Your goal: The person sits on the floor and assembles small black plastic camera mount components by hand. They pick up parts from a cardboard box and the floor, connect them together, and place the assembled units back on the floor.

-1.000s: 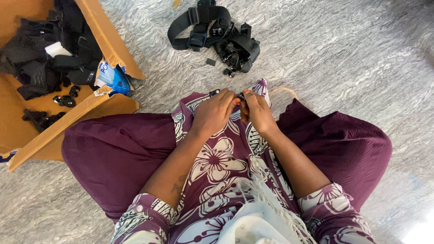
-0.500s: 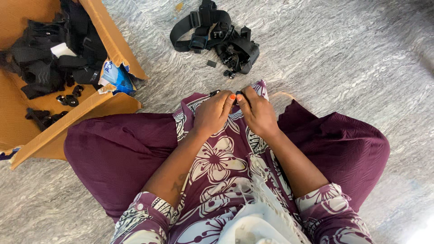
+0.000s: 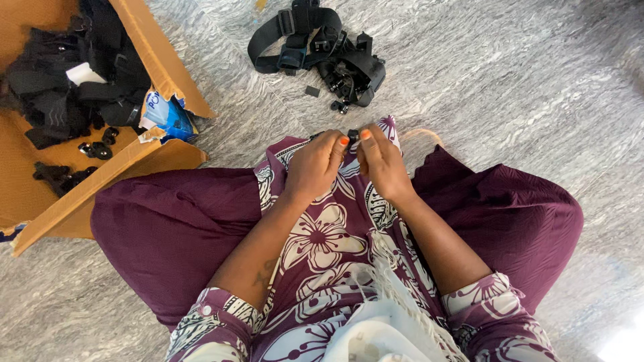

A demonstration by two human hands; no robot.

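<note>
Fingertips of our left hand [image 3: 314,167] and right hand [image 3: 384,164] are pinching one small black part [image 3: 353,136]; below the strap pile [image 3: 320,47], many wait in the cardboard box [image 3: 161,64].

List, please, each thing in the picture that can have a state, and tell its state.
small black part: pinched between both hands over the lap
left hand: closed on the part
right hand: closed on the part
cardboard box: open, holds black straps
strap bundle: tangled on the floor

Grey streaked carpet floor [image 3: 523,87], bright daylight at lower right
</note>
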